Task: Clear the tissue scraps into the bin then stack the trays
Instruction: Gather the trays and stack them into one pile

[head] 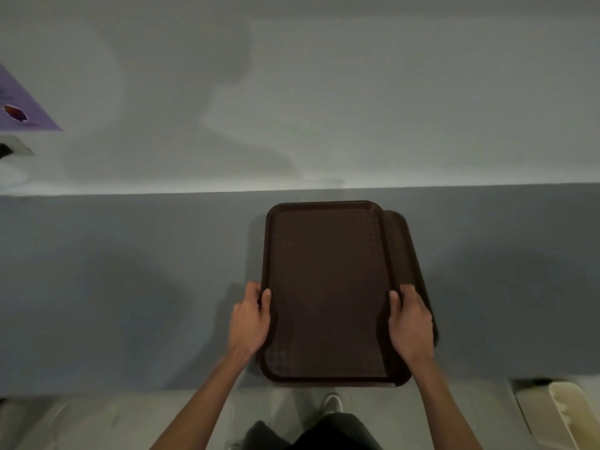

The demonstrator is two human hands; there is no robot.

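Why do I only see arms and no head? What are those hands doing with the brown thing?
The camera sits on the person's head and looks down, so you see only their arms. There is no machine here, just two bare hands. The left hand and the right hand each grip a long side of a brown tray. A second brown tray lies under it, poking out on the right. Both are over a grey counter. A purple paper shows at the far left.

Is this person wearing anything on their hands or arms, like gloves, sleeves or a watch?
No. The left hand and right hand are bare: no gloves, no visible rings. The left forearm and right forearm are uncovered as far as the picture reaches, with no sleeve, watch or bracelet. Below are dark trousers and a pale shoe.
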